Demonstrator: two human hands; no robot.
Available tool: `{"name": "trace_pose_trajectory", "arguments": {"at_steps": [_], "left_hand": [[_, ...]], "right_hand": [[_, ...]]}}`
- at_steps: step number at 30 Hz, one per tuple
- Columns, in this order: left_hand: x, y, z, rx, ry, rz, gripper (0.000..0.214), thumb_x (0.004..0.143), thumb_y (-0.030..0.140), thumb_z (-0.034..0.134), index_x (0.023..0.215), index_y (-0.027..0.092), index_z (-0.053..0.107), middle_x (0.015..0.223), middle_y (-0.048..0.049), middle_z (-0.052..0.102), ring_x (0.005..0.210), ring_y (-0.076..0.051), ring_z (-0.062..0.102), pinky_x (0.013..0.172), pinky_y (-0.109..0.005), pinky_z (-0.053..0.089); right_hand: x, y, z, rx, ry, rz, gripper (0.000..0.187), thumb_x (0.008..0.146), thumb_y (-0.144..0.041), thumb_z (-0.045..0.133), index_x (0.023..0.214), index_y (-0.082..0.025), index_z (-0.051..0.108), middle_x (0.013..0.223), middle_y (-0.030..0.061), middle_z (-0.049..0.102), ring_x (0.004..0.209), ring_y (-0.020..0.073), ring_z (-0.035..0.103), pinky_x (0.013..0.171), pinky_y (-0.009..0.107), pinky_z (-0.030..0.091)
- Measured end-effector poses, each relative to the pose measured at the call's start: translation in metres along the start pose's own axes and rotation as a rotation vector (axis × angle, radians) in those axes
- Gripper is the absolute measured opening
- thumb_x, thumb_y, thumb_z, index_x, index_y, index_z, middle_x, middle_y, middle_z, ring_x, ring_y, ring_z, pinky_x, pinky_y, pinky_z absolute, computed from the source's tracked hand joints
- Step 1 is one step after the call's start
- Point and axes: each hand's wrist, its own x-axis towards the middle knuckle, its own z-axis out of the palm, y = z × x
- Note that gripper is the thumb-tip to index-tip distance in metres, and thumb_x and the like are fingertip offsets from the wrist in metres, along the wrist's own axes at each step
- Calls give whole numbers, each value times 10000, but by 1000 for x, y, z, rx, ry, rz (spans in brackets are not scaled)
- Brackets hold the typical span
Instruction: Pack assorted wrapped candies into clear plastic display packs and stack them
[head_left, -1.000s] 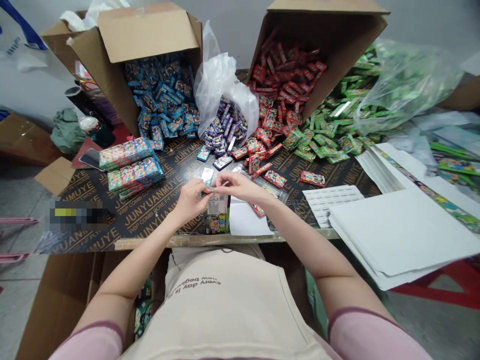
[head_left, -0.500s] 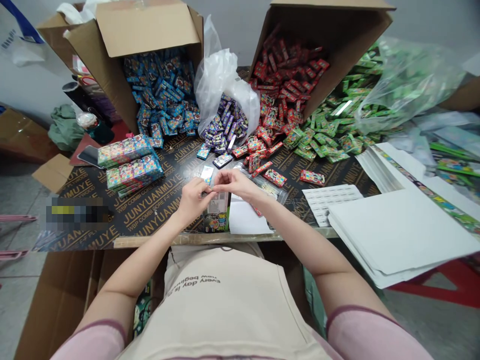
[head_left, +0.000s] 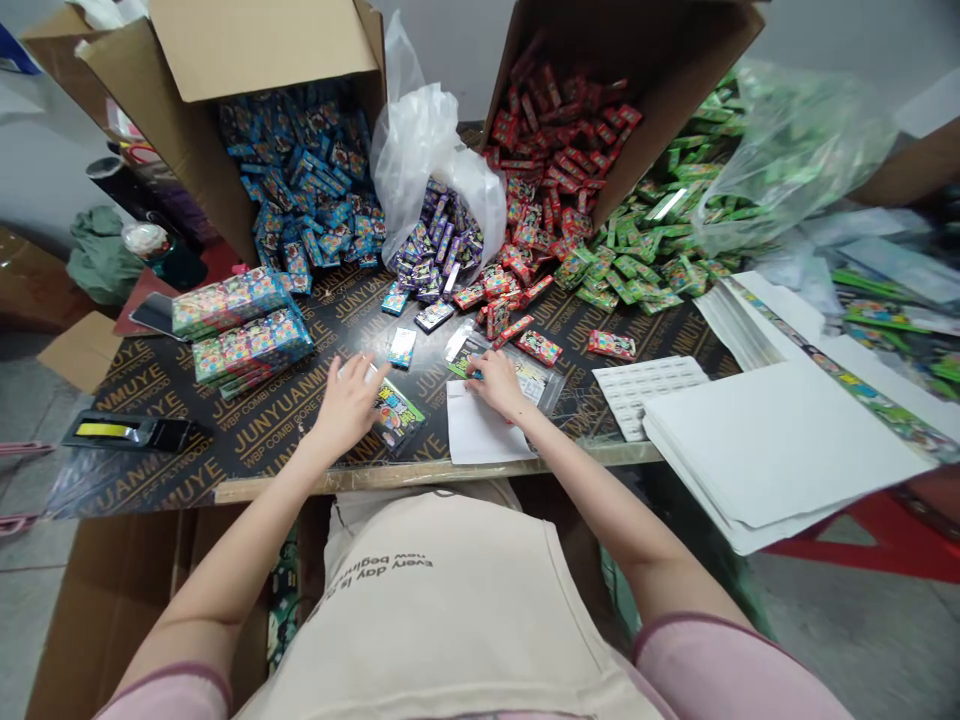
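Observation:
My left hand (head_left: 346, 400) lies on the black table with its fingers round a filled clear packet with a green printed card (head_left: 397, 416), tipping it flat. My right hand (head_left: 499, 382) rests on a stack of clear printed bags (head_left: 532, 375) beside a white paper sheet (head_left: 480, 432), fingers bent down onto the top bag. A single blue packet (head_left: 403, 346) lies just beyond my left hand.
Tipped boxes spill blue packets (head_left: 307, 200) and red packets (head_left: 555, 170); a bag of purple ones (head_left: 439, 240) stands between, green ones (head_left: 645, 250) at right. Wrapped stacks (head_left: 240, 330) sit left, a tape cutter (head_left: 127, 432) near the edge, white sheets (head_left: 772, 450) and a sticker sheet (head_left: 645, 385) right.
My hands were together over the upright packet at the table's front. They have parted: the left laid the packet down to the left, the right moved onto the clear bags.

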Motion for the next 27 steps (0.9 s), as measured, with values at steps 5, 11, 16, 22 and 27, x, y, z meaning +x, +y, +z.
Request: {"name": "trace_pose_trajectory", "arguments": {"at_steps": [5, 11, 16, 22, 27], "left_hand": [[18, 8, 36, -91, -387, 272, 896, 557, 235, 863, 1357, 226, 458, 1440, -188, 434, 1377, -396, 319, 1086, -678, 124], [38, 12, 46, -92, -496, 309, 821, 523, 376, 874, 1250, 200, 536, 1137, -139, 600, 1102, -355, 535, 1038, -625, 242], [41, 11, 30, -181, -557, 254, 468, 544, 323, 861, 932, 163, 652, 963, -93, 645, 914, -285, 606, 788, -355, 444], [33, -1, -12, -599, 35, -2, 382, 760, 235, 702, 1132, 208, 621, 843, -5, 664, 749, -170, 602, 704, -277, 429], [23, 4, -16, -958, 345, -117, 200, 775, 288, 696, 953, 200, 711, 860, -24, 677, 782, -161, 604, 716, -273, 453]], "right_hand": [[-7, 2, 19, -87, 70, -136, 82, 825, -169, 625, 784, -159, 695, 883, 114, 634, 899, 253, 505, 741, 335, 332], [-19, -4, 27, -161, 83, -169, 260, 888, -69, 453, 768, -145, 670, 787, 97, 626, 754, 204, 522, 687, 307, 351], [-22, -7, 28, -182, 91, -194, 258, 895, -47, 407, 828, -139, 638, 832, 111, 628, 791, 214, 535, 706, 310, 363], [-25, -5, 26, -115, 79, -189, 250, 916, -63, 334, 957, -153, 564, 866, 111, 643, 787, 222, 559, 688, 303, 379], [-19, -9, 16, 277, 131, -118, 193, 951, -233, 396, 1099, -168, 503, 929, 111, 671, 793, 223, 625, 685, 313, 454]]}}
